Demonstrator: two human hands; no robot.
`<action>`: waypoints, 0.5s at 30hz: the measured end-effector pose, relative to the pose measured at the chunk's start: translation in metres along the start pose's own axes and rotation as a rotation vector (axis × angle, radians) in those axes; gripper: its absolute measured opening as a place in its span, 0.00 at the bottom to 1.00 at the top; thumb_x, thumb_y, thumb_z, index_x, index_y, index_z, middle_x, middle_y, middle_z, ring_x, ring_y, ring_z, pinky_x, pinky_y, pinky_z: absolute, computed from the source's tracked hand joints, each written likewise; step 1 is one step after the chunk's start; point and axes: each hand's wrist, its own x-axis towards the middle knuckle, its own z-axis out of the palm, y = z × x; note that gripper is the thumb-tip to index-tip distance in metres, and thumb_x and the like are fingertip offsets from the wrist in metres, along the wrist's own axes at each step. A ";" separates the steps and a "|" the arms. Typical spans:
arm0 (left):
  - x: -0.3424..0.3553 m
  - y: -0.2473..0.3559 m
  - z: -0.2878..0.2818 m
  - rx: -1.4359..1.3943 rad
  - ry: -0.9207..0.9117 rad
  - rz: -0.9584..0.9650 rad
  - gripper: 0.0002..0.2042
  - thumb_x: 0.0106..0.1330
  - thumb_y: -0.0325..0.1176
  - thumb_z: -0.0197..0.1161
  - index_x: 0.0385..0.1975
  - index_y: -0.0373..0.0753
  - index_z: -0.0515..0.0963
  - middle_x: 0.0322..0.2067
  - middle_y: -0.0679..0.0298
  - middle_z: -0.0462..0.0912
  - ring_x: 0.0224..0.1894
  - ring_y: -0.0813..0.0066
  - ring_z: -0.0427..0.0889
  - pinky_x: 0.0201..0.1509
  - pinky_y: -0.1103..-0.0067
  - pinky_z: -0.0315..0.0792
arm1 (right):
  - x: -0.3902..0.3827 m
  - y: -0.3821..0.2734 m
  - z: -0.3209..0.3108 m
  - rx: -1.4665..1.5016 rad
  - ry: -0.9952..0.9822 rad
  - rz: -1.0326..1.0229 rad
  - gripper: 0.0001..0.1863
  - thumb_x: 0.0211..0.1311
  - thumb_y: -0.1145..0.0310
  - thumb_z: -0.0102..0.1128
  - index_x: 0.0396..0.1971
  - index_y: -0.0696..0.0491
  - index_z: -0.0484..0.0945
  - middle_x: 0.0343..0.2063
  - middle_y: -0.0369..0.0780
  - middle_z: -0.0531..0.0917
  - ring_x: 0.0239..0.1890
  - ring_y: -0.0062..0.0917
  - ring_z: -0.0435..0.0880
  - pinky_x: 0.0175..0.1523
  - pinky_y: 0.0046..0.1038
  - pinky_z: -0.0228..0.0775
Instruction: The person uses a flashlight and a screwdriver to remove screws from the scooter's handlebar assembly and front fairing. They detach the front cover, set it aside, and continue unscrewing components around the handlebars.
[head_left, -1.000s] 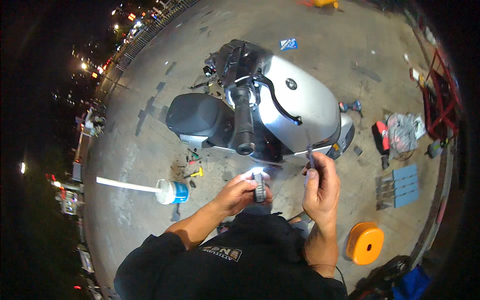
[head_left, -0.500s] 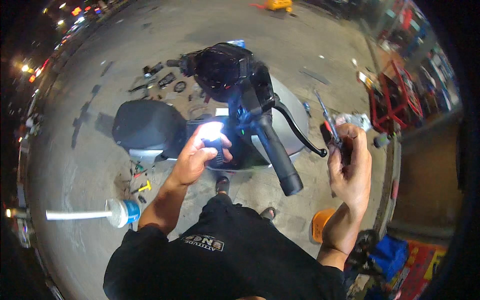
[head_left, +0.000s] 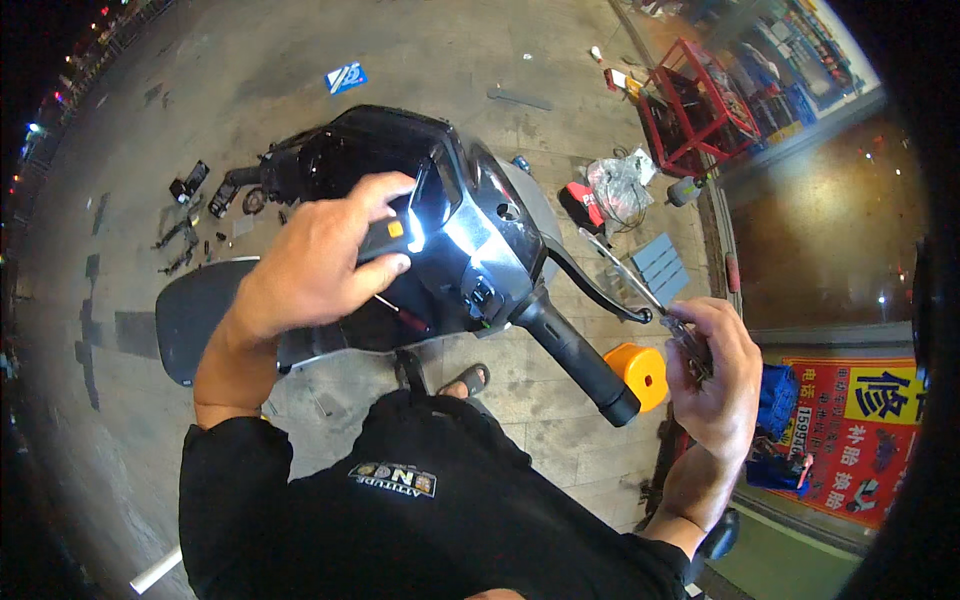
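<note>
Left of centre: left hand (head_left: 310, 260) closed round a small black flashlight (head_left: 382, 240), thumb below, fingers above; beam strikes the scooter's handlebar cover (head_left: 492, 252), mid-frame. Whether lens touches cover: cannot tell. Best to hold the beam steady and slightly oblique; glare likely hides seams and screw recesses.

Right of centre: rubber grip (head_left: 575, 360) angles down, black brake lever (head_left: 592, 284) alongside. The approach should skirt both.

Farther right: right hand (head_left: 715, 370) curled round the clear handle of a screwdriver (head_left: 632, 278), shaft pointing up-left, tip off the cover. Advisable: seat the tip squarely, press before turning, keep it from skating across the glossy plastic.
</note>
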 end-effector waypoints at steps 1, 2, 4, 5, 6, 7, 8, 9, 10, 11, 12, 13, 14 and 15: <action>0.002 0.002 -0.003 -0.118 0.036 -0.077 0.22 0.57 0.31 0.69 0.52 0.34 0.74 0.49 0.47 0.79 0.47 0.53 0.82 0.51 0.67 0.76 | 0.002 0.000 -0.002 0.034 0.025 -0.020 0.18 0.48 0.87 0.62 0.41 0.58 0.78 0.37 0.44 0.81 0.31 0.21 0.79 0.35 0.20 0.70; 0.004 0.002 -0.007 -0.080 0.111 0.023 0.21 0.56 0.30 0.70 0.50 0.34 0.75 0.47 0.48 0.79 0.47 0.54 0.81 0.50 0.68 0.75 | 0.004 0.000 -0.004 0.031 0.070 -0.051 0.18 0.46 0.88 0.62 0.39 0.58 0.78 0.37 0.44 0.82 0.32 0.23 0.81 0.36 0.21 0.73; 0.008 0.001 -0.012 -0.010 0.248 0.218 0.20 0.53 0.29 0.71 0.47 0.34 0.77 0.45 0.51 0.78 0.46 0.56 0.81 0.49 0.69 0.75 | 0.008 -0.003 -0.004 0.068 0.151 -0.072 0.18 0.44 0.90 0.62 0.36 0.57 0.79 0.37 0.44 0.83 0.35 0.28 0.86 0.40 0.25 0.78; 0.006 0.002 -0.011 -0.036 0.295 0.189 0.19 0.50 0.26 0.71 0.44 0.35 0.79 0.41 0.55 0.76 0.44 0.58 0.79 0.48 0.71 0.74 | 0.009 -0.006 -0.003 0.059 0.171 -0.056 0.16 0.43 0.90 0.62 0.35 0.58 0.80 0.38 0.45 0.84 0.36 0.28 0.86 0.40 0.25 0.79; 0.005 0.000 -0.013 -0.053 0.267 0.180 0.19 0.50 0.25 0.71 0.44 0.36 0.80 0.41 0.55 0.76 0.44 0.58 0.79 0.48 0.71 0.74 | 0.008 -0.011 0.001 0.062 0.172 -0.044 0.17 0.43 0.90 0.62 0.35 0.59 0.81 0.39 0.46 0.84 0.36 0.28 0.86 0.40 0.25 0.79; 0.005 -0.002 -0.015 -0.074 0.237 0.175 0.19 0.50 0.25 0.71 0.44 0.36 0.80 0.41 0.55 0.76 0.43 0.59 0.79 0.48 0.71 0.74 | 0.008 -0.016 0.004 0.085 0.180 -0.027 0.17 0.42 0.89 0.63 0.35 0.59 0.81 0.39 0.47 0.84 0.36 0.28 0.86 0.40 0.25 0.79; 0.007 -0.007 -0.018 -0.096 0.218 0.185 0.19 0.50 0.25 0.71 0.44 0.37 0.80 0.40 0.55 0.76 0.43 0.59 0.80 0.48 0.71 0.74 | 0.007 -0.021 0.009 0.113 0.202 -0.003 0.17 0.42 0.89 0.63 0.36 0.59 0.81 0.39 0.48 0.84 0.36 0.28 0.86 0.40 0.26 0.79; 0.010 -0.011 -0.017 -0.156 0.202 0.186 0.19 0.49 0.24 0.70 0.44 0.35 0.80 0.39 0.56 0.78 0.42 0.58 0.80 0.47 0.72 0.74 | 0.004 -0.029 0.014 0.074 0.234 0.022 0.16 0.43 0.88 0.64 0.35 0.59 0.81 0.39 0.49 0.85 0.36 0.29 0.87 0.42 0.26 0.80; 0.013 -0.016 -0.017 -0.216 0.180 0.176 0.19 0.47 0.25 0.71 0.42 0.35 0.80 0.37 0.59 0.79 0.44 0.67 0.80 0.49 0.75 0.73 | 0.000 -0.036 0.019 0.089 0.308 0.035 0.15 0.43 0.88 0.65 0.34 0.59 0.80 0.38 0.49 0.85 0.36 0.29 0.87 0.43 0.26 0.80; 0.016 -0.021 -0.018 -0.336 0.158 0.121 0.19 0.46 0.25 0.72 0.41 0.35 0.80 0.36 0.60 0.79 0.43 0.69 0.80 0.49 0.76 0.72 | -0.005 -0.044 0.028 0.122 0.393 0.085 0.14 0.44 0.88 0.65 0.33 0.59 0.80 0.38 0.49 0.86 0.37 0.30 0.88 0.44 0.26 0.80; 0.019 -0.027 -0.018 -0.465 0.129 0.069 0.19 0.45 0.24 0.73 0.40 0.35 0.80 0.35 0.61 0.79 0.42 0.70 0.79 0.48 0.76 0.72 | -0.011 -0.053 0.036 0.156 0.478 0.144 0.13 0.44 0.88 0.66 0.33 0.59 0.79 0.38 0.50 0.86 0.37 0.30 0.88 0.45 0.26 0.81; 0.027 -0.035 -0.020 -0.492 0.101 0.174 0.19 0.45 0.24 0.74 0.40 0.36 0.80 0.36 0.61 0.80 0.42 0.71 0.80 0.47 0.77 0.72 | -0.017 -0.061 0.044 0.241 0.543 0.232 0.12 0.45 0.86 0.67 0.32 0.58 0.78 0.36 0.50 0.87 0.39 0.30 0.88 0.47 0.27 0.81; 0.037 -0.044 -0.021 -0.531 0.086 0.291 0.19 0.46 0.23 0.75 0.40 0.36 0.80 0.38 0.60 0.80 0.42 0.72 0.80 0.46 0.78 0.73 | -0.022 -0.066 0.052 0.203 0.591 0.277 0.12 0.46 0.86 0.65 0.32 0.59 0.78 0.38 0.49 0.86 0.39 0.29 0.88 0.47 0.27 0.81; 0.044 -0.051 -0.021 -0.587 0.074 0.422 0.19 0.46 0.22 0.76 0.40 0.36 0.80 0.39 0.59 0.80 0.41 0.74 0.80 0.44 0.79 0.73 | -0.026 -0.070 0.059 0.196 0.646 0.293 0.12 0.46 0.87 0.63 0.32 0.60 0.77 0.39 0.48 0.84 0.40 0.28 0.87 0.48 0.26 0.81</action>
